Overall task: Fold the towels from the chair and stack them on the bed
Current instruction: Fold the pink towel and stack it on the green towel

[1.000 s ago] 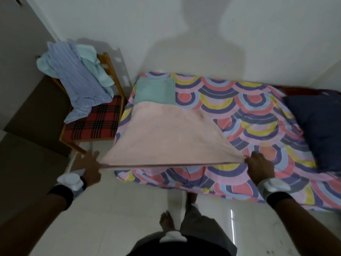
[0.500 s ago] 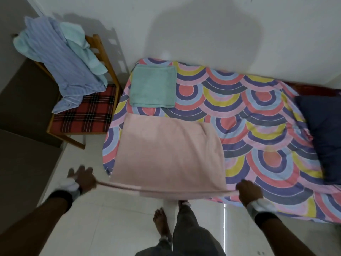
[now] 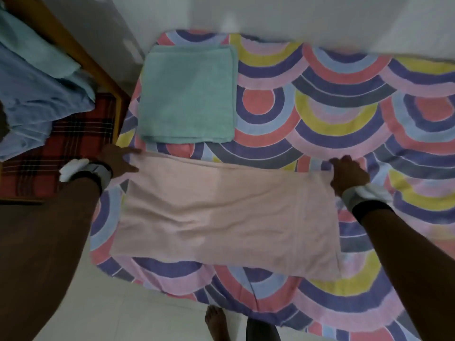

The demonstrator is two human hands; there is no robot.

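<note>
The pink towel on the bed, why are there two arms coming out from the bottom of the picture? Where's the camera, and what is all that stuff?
The camera sits on a person's head and looks down, so you see their own arms. The left hand and the right hand each hold a far corner of the pink towel, which lies flat on the bed with its colourful cover. Behind it lies a green towel, already folded. On the left is a chair with a red checked seat, and more towels are heaped on it, waiting. The bare foot at the bottom belongs to the same person.
</note>
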